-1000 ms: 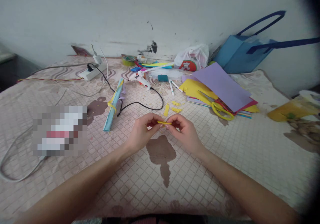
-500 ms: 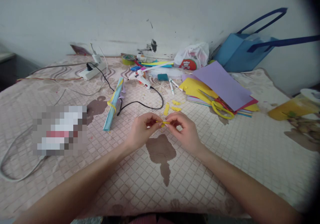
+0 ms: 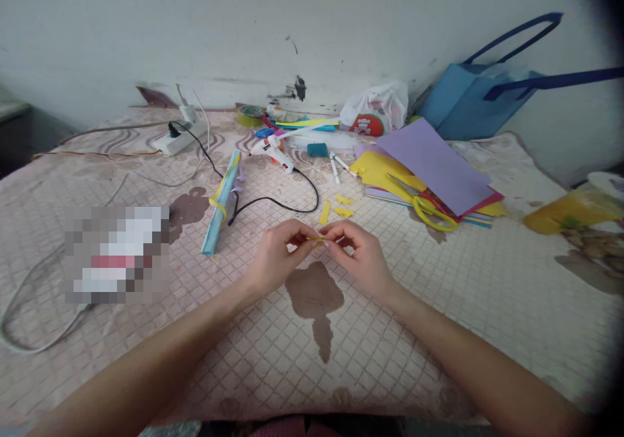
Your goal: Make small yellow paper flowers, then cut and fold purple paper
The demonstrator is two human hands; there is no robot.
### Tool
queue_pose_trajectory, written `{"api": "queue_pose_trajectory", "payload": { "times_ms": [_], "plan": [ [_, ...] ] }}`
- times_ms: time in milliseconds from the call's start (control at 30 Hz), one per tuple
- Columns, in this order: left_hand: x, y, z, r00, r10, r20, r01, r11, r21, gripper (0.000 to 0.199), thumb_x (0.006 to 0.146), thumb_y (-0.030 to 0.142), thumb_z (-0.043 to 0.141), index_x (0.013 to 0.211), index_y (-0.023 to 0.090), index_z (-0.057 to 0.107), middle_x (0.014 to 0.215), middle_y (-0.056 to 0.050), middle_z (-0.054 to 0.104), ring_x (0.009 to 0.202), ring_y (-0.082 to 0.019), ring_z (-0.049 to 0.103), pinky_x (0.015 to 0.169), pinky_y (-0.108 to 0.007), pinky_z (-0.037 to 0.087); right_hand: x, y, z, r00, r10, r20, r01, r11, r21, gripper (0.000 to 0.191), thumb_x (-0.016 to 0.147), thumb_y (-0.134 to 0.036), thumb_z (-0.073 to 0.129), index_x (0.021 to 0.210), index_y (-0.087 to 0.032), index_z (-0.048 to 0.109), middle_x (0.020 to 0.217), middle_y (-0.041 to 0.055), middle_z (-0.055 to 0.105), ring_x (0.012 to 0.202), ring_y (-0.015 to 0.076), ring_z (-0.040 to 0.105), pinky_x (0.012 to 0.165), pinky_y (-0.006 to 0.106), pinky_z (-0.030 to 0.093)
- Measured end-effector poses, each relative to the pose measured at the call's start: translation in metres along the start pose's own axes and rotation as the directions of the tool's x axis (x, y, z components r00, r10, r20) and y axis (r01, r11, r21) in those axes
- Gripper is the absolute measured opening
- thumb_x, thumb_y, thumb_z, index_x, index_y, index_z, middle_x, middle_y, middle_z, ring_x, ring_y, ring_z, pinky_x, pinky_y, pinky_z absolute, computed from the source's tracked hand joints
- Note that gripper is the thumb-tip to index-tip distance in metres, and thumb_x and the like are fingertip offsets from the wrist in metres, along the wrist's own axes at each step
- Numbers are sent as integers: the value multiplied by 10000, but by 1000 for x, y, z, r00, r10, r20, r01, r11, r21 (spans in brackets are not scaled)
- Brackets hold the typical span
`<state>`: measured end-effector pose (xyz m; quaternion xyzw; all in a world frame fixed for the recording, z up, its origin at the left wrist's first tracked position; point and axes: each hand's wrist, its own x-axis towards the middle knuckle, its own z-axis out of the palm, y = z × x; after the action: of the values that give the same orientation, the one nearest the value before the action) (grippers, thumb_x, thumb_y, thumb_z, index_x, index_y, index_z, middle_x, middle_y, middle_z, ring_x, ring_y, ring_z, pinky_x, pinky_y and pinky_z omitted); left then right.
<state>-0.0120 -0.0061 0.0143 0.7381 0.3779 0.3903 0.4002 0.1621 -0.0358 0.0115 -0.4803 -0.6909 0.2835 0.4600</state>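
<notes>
Your left hand [image 3: 273,256] and right hand [image 3: 364,253] meet in the middle, just this side of the loose yellow scraps [image 3: 344,212]. Each grip is a fingertip pinch, thumb against forefinger, and both are closed on the same small yellow piece [image 3: 316,238], which spans the narrow gap between them above the tabletop [image 3: 400,352]. Your fingers cover most of it, so you cannot tell from here whether it is folded, twisted or flat.

The step in hand looks like close fingertip shaping of that piece, perhaps bending or creasing it, with both hands sharing the work. What the next move calls for, as far as one can judge, is a light, even pinch: if you pull your hands apart too hard, a strip this thin could tear.

Your scissors [image 3: 418,198] lie apart to the right, on the coloured paper [image 3: 433,164], and your glue gun [image 3: 280,155] lies beyond the scraps, to the left. Neither is in your grip. The pale blue roll [image 3: 214,229], with a yellow strip curling around it, lies near your left hand but untouched
</notes>
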Motion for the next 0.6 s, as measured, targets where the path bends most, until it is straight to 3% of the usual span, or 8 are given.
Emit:
{"api": "queue_pose_trajectory", "payload": {
  "times_ms": [200,367,500,600],
  "plan": [
    [0,-2,1,1000,-20,3,20,999,-29,89,817,232,598,825,151,636,803,-44,651,747,-139,608,691,-264,486,1,2,1,985,163,52,-169,972,164,60,804,-219,601,753,-188,591,727,4,617,679,132,574,652,275,471],
    [1,-1,2,994,-106,-2,105,984,-142,133,795,229,614,890,137,608,816,-57,650,749,-151,619,701,-289,495,2,4,1,974,196,117,-222,935,278,110,785,-256,637,721,-186,581,713,-2,607,680,127,569,649,269,462],
    [2,0,2,991,-133,5,131,967,-220,200,783,223,616,956,128,577,829,-61,640,751,-154,621,697,-296,496,4,4,-1,946,269,182,-320,865,386,157,833,-347,586,813,-191,588,793,9,613,701,127,589,638,270,479],
    [1,0,1,990,-136,23,138,960,-243,204,781,223,618,957,128,577,813,-57,633,746,-151,619,688,-287,495,5,1,-4,936,285,206,-343,872,350,255,882,-419,493,835,-188,592,809,26,611,689,128,586,587,257,466]
  ]
}}
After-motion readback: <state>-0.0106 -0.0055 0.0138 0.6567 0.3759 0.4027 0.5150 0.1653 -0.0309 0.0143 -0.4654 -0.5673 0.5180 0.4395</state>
